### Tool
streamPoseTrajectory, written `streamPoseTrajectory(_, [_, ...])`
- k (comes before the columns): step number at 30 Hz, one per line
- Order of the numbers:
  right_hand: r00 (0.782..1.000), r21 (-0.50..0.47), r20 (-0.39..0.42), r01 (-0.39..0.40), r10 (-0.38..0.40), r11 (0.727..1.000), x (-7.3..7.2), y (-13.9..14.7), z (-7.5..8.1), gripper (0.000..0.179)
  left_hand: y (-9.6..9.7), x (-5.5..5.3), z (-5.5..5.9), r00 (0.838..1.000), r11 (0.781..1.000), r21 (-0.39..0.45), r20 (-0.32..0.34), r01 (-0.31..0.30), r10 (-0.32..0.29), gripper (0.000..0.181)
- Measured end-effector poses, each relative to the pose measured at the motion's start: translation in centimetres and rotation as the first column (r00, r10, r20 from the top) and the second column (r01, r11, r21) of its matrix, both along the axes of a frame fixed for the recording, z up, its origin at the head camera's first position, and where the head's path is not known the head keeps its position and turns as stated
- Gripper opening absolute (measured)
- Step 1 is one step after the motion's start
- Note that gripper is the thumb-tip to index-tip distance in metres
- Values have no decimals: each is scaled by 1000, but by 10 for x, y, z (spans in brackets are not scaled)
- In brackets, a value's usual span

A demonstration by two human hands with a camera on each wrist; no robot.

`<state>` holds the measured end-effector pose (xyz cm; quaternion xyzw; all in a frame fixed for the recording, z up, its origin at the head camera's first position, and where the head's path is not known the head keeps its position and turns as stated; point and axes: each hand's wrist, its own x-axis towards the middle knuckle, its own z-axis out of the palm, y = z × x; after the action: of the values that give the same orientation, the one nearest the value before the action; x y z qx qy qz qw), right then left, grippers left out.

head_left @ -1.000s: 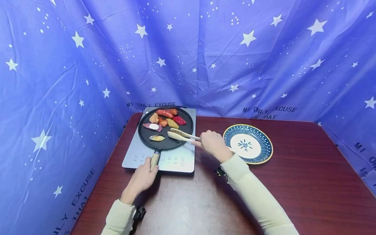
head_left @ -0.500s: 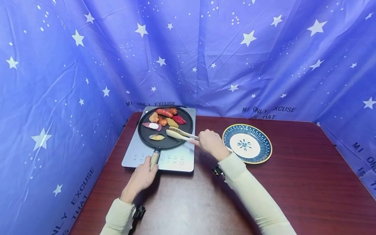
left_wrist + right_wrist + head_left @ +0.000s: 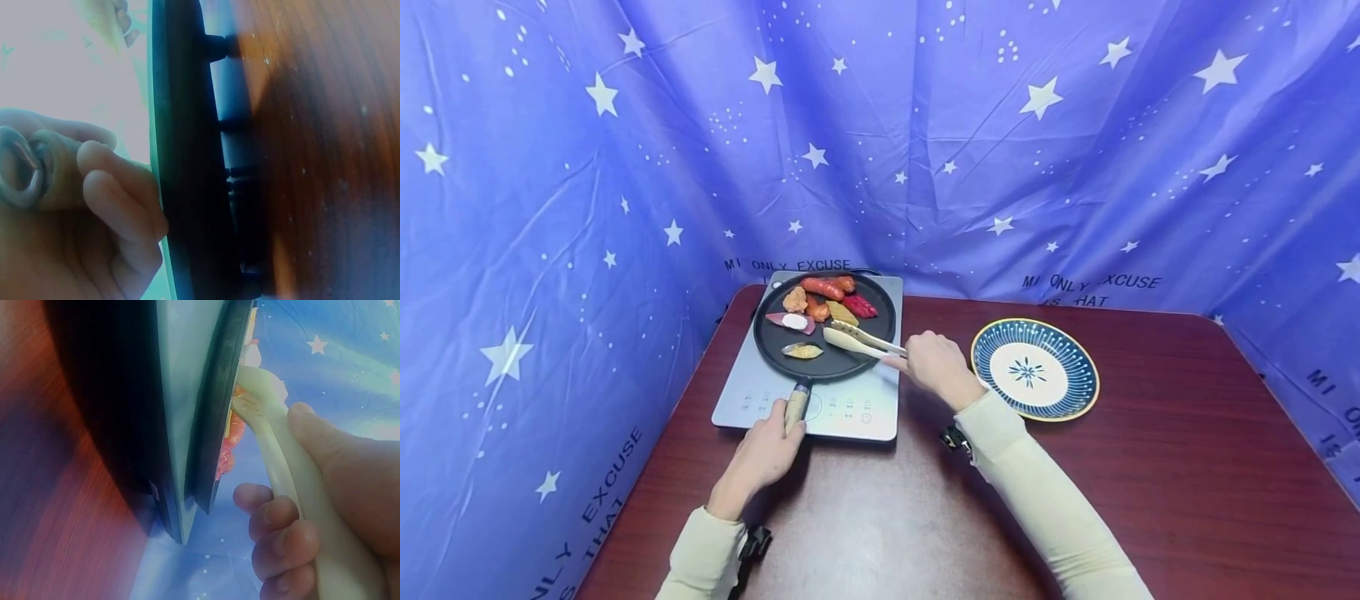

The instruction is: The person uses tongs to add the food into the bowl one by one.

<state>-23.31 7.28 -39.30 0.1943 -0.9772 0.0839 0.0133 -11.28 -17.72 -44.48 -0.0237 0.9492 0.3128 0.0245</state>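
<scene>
My left hand (image 3: 767, 450) grips the wooden handle (image 3: 796, 407) of a black frying pan (image 3: 831, 365); the left wrist view shows its fingers curled around the handle end (image 3: 62, 165). My right hand (image 3: 942, 367) holds cream-coloured tongs (image 3: 856, 340), fingers and thumb wrapped about their arms in the right wrist view. The tongs' heads stand slightly apart over the pan's right side, close by a tan ridged piece (image 3: 842, 312). Also in the pan lie a red sausage (image 3: 822, 288), a dark red piece (image 3: 861, 306), a purple piece with a white centre (image 3: 791, 322) and a small yellowish piece (image 3: 802, 351).
Beneath the pan is a silver induction cooktop (image 3: 737, 400) with touch controls at its front. A blue-and-white plate (image 3: 1028, 371) with a yellow rim stands right of my right hand on the reddish-brown table (image 3: 1165, 400). Starry blue curtains (image 3: 880, 150) enclose the table's back and sides.
The tongs and my right hand have shifted slightly left and away from me, bringing the heads nearer the tan piece. My left hand stays on the pan handle; the food pieces keep their places.
</scene>
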Motion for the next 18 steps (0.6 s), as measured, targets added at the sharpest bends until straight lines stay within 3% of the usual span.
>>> streamPoseTrajectory(18, [995,-10,66,74,-73,997,-6,-12,-6,55,0,0,-1,1000,1000,-8,-5,-6,6,28])
